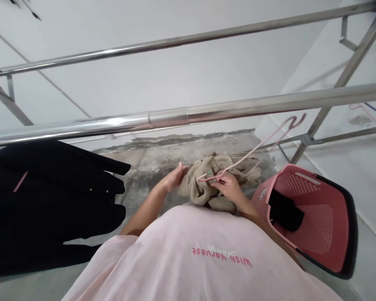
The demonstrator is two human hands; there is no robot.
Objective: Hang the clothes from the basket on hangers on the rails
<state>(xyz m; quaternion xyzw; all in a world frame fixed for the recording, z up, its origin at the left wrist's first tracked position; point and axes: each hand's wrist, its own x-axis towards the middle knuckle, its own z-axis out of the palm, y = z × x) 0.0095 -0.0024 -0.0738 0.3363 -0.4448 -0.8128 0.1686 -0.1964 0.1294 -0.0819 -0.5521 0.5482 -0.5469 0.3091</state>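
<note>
An olive-khaki garment (196, 184) is bunched up in front of my body. My right hand (230, 187) is closed at its right side, gripping a thin pink clothes hanger (238, 161) whose hook points up and right. The hanger's lower end, with a small green spot, lies against the cloth. At the garment's left edge is my left hand (174, 177), thumb raised and fingers apart; some of its fingertips are hard to make out against the fabric.
A metal rail (225, 112) crosses in front of me, with a second rail (163, 44) beyond. Black clothing (65, 196) hangs at left. On the right, a pink basket (338, 200) holds a black item (286, 211). A pale wall (191, 75) stands behind.
</note>
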